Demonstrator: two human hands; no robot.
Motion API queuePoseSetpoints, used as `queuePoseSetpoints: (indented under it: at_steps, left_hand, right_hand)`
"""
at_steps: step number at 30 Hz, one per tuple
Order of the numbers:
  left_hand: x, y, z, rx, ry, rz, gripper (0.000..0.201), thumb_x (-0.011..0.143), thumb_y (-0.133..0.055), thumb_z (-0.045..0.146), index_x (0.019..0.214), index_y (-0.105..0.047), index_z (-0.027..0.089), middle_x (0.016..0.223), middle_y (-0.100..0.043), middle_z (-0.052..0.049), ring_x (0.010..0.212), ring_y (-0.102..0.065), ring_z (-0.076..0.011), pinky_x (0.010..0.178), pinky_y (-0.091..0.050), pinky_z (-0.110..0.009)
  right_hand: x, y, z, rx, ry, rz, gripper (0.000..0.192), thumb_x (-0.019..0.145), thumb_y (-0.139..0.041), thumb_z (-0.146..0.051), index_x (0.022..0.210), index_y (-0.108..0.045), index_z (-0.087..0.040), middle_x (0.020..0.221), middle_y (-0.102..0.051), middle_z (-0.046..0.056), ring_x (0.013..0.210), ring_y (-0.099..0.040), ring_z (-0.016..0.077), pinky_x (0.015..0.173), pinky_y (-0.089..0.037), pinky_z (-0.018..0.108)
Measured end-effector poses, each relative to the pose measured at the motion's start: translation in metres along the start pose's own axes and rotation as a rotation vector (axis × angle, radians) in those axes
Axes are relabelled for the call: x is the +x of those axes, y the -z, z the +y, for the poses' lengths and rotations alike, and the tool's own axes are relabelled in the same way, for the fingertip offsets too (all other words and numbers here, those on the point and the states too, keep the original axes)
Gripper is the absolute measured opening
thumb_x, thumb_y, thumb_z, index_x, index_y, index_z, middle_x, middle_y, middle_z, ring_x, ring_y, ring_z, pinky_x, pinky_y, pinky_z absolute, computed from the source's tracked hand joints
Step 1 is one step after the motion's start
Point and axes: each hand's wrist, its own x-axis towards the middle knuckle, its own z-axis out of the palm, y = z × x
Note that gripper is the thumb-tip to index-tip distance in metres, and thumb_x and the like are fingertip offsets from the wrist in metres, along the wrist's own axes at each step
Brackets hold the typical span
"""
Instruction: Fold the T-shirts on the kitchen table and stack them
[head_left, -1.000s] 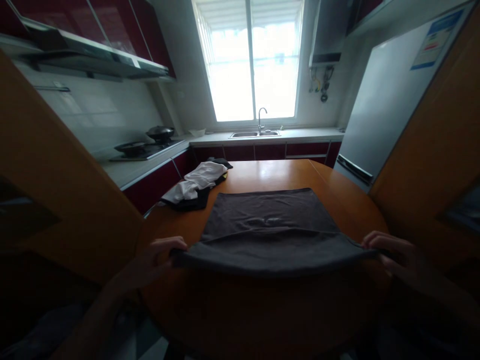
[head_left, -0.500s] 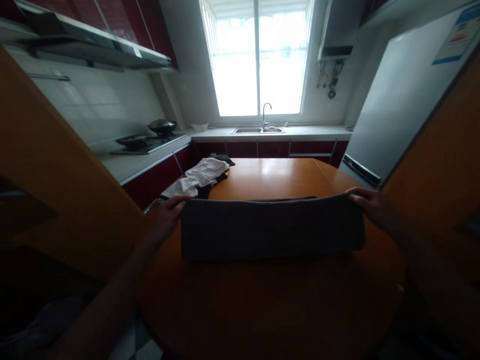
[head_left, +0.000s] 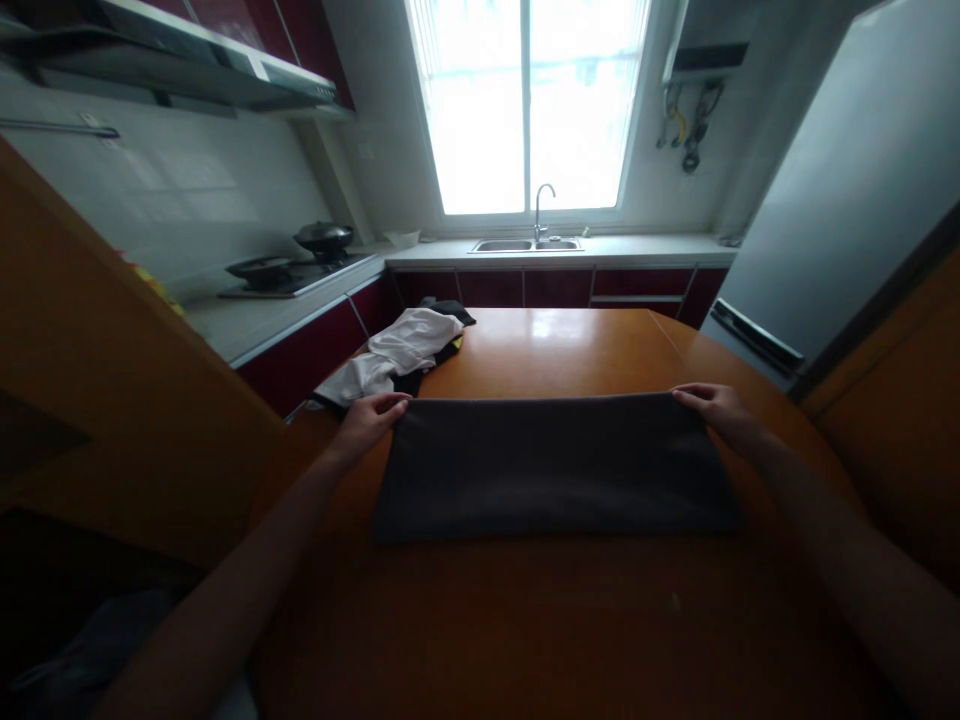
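A dark grey cloth (head_left: 551, 465) lies folded in half on the round wooden table (head_left: 570, 620), its doubled edge toward the window. My left hand (head_left: 369, 418) pinches the cloth's far left corner. At the far right corner my right hand (head_left: 716, 408) grips the cloth in the same way. Both hands rest low on the tabletop with the cloth flat between them.
A heap of white and black clothes (head_left: 397, 358) sits at the table's far left edge. Behind it runs a counter with a hob and pans (head_left: 292, 272) and a sink (head_left: 529, 244) under the window. A grey fridge (head_left: 832, 220) stands at the right, wooden panels on both sides.
My hands lifted the cloth's near edge and carried it away from me onto the far edge, folding the cloth in half. It now lies flat.
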Motion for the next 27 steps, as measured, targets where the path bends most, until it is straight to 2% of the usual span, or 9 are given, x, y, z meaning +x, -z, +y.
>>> queuePoseSetpoints:
  at_steps: [6, 12, 16, 18, 20, 22, 23, 25, 27]
  left_hand:
    - [0.024, -0.02, -0.027, 0.09, 0.022, 0.029, 0.057, 0.06, -0.077, 0.062, 0.091, -0.077, 0.014, 0.091, -0.078, -0.011, 0.088, -0.073, -0.0288, 0.074, -0.058, -0.034]
    - [0.026, -0.02, -0.039, 0.079, -0.003, 0.034, 0.057, 0.066, -0.073, 0.06, 0.1, -0.076, 0.014, 0.097, -0.078, -0.011, 0.092, -0.072, -0.0285, 0.079, -0.057, -0.035]
    - [0.029, -0.019, -0.042, 0.196, -0.016, -0.015, 0.056, 0.071, -0.068, 0.061, 0.1, -0.075, 0.013, 0.098, -0.077, -0.013, 0.095, -0.071, -0.0297, 0.083, -0.056, -0.036]
    - [0.027, -0.019, -0.041, 0.335, -0.042, 0.001, 0.055, 0.077, -0.064, 0.057, 0.107, -0.073, 0.012, 0.102, -0.075, -0.014, 0.097, -0.071, -0.0301, 0.087, -0.055, -0.038]
    - [0.02, -0.024, -0.032, 0.534, -0.094, 0.071, 0.052, 0.084, -0.061, 0.052, 0.117, -0.07, 0.013, 0.111, -0.071, -0.017, 0.106, -0.067, -0.0326, 0.094, -0.052, -0.043]
    - [0.007, -0.038, -0.017, 0.712, -0.189, 0.122, 0.052, 0.089, -0.057, 0.046, 0.128, -0.065, 0.014, 0.125, -0.065, -0.019, 0.119, -0.06, -0.0364, 0.102, -0.047, -0.049]
    - [-0.001, -0.05, -0.007, 0.767, -0.25, 0.109, 0.052, 0.091, -0.055, 0.044, 0.134, -0.061, 0.015, 0.133, -0.061, -0.02, 0.125, -0.056, -0.0377, 0.105, -0.044, -0.051]
    - [-0.018, -0.084, 0.016, 0.787, -0.393, -0.015, 0.054, 0.096, -0.05, 0.043, 0.142, -0.055, 0.015, 0.143, -0.055, -0.019, 0.133, -0.05, -0.0364, 0.11, -0.04, -0.051]
    - [-0.034, -0.126, 0.037, 0.756, -0.526, -0.176, 0.054, 0.099, -0.045, 0.045, 0.146, -0.052, 0.018, 0.15, -0.051, -0.017, 0.14, -0.045, -0.0324, 0.116, -0.035, -0.048]
  right_hand:
    - [0.02, -0.028, 0.001, -0.072, -0.036, 0.051, 0.018, 0.07, -0.079, -0.032, 0.078, -0.076, -0.017, 0.079, -0.078, 0.009, 0.071, -0.072, 0.0221, 0.062, -0.057, 0.029]
    - [0.03, -0.028, 0.014, 0.009, -0.038, 0.075, 0.021, 0.074, -0.078, -0.033, 0.087, -0.075, -0.017, 0.088, -0.078, 0.01, 0.074, -0.072, 0.022, 0.068, -0.059, 0.033]
    - [0.034, -0.032, 0.015, -0.279, 0.026, 0.03, 0.016, 0.078, -0.071, -0.03, 0.084, -0.074, -0.015, 0.088, -0.076, 0.013, 0.082, -0.071, 0.026, 0.079, -0.058, 0.039]
    - [0.028, -0.038, 0.011, -0.495, 0.11, 0.081, 0.024, 0.082, -0.067, -0.032, 0.094, -0.074, -0.013, 0.097, -0.074, 0.017, 0.092, -0.07, 0.0301, 0.087, -0.056, 0.044]
    - [0.015, -0.049, 0.002, -0.673, 0.25, 0.175, 0.036, 0.088, -0.061, -0.038, 0.112, -0.072, -0.012, 0.112, -0.07, 0.02, 0.107, -0.065, 0.0341, 0.096, -0.051, 0.05]
    - [-0.005, -0.067, -0.01, -0.769, 0.381, 0.187, 0.044, 0.094, -0.053, -0.042, 0.127, -0.066, -0.015, 0.127, -0.064, 0.02, 0.121, -0.057, 0.0355, 0.103, -0.045, 0.051]
    - [-0.017, -0.079, -0.016, -0.789, 0.418, 0.132, 0.045, 0.097, -0.05, -0.043, 0.131, -0.064, -0.016, 0.133, -0.062, 0.019, 0.126, -0.054, 0.035, 0.106, -0.043, 0.051]
    - [-0.04, -0.108, -0.028, -0.813, 0.434, -0.016, 0.052, 0.099, -0.044, -0.048, 0.139, -0.057, -0.017, 0.146, -0.053, 0.018, 0.138, -0.045, 0.0338, 0.114, -0.035, 0.05]
    - [-0.058, -0.137, -0.037, -0.855, 0.386, -0.152, 0.063, 0.1, -0.039, -0.055, 0.149, -0.047, -0.017, 0.16, -0.036, 0.016, 0.15, -0.027, 0.0345, 0.12, -0.023, 0.055]
